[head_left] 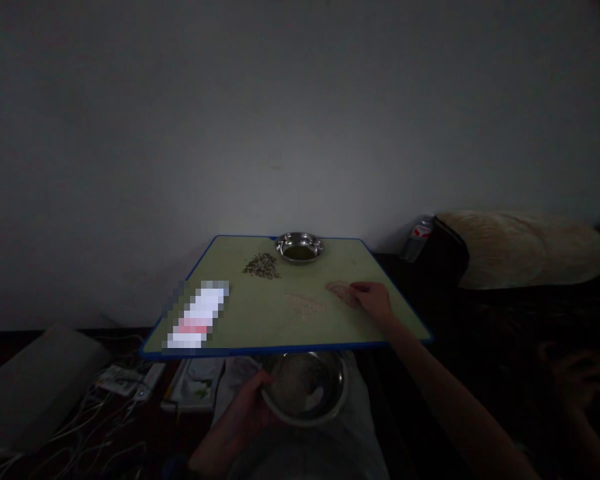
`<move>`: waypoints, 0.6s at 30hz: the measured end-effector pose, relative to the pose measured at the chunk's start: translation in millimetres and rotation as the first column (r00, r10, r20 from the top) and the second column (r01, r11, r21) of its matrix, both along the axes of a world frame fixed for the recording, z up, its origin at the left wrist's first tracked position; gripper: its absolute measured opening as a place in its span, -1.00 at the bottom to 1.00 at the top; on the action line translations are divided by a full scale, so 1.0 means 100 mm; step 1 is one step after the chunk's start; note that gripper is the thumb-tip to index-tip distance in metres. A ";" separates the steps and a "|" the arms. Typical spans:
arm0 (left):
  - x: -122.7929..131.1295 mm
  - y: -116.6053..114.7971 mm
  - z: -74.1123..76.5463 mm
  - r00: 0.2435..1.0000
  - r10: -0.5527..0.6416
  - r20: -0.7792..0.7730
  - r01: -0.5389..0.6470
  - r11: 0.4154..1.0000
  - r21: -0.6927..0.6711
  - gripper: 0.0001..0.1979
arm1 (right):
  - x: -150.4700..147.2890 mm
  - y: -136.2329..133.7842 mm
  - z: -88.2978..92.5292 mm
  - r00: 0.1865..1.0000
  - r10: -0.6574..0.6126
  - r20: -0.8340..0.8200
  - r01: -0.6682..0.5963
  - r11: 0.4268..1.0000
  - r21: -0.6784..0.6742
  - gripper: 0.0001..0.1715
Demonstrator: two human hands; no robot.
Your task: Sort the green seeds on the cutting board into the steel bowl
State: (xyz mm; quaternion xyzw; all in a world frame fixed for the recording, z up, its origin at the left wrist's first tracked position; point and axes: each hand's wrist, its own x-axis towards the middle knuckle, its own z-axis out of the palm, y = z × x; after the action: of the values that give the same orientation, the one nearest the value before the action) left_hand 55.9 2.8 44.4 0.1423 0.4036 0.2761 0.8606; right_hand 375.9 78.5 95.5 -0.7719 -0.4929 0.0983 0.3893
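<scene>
My left hand [257, 403] is closed on the rim of a steel bowl [344, 390], which it holds tilted over the lap, just below the table's near edge. Something greyish lies inside the bowl, too dim to name. On the table, my right hand [374, 300] reaches in from the right. Its fingers are bent together at the edge of a pinkish-brown patch of fine grains [340, 289]. Whatever is between the fingertips is hidden. To the left of that hand, a thinner scatter of pale grains [305, 305] lies on the tabletop.
The pale green table [260, 320] has a blue rim. A second steel bowl [299, 248] with dark green contents stands at its back, beside dark speckled seeds [263, 265]. A blurred-out bright rectangle [200, 317] lies front left. A bottle [418, 239] and cables [85, 420] are around.
</scene>
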 end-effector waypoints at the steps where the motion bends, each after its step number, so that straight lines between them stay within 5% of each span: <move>1: 0.00 0.00 0.03 1.000 0.001 -0.016 -0.001 1.000 0.009 -0.80 | -0.06 -0.03 -0.01 1.000 0.007 -0.011 -0.007 1.000 0.000 -0.81; 18: -0.01 -0.04 0.09 1.000 0.001 0.009 -0.001 1.000 0.023 -0.75 | -0.80 -0.19 -0.16 0.970 0.104 -0.219 -0.106 0.994 0.004 -0.74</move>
State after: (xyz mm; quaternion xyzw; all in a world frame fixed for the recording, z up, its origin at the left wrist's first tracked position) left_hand 55.1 -1.0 53.4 0.1510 0.3965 0.2818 0.8606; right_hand 296.2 59.8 79.5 -0.7306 -0.4867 0.2050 0.4328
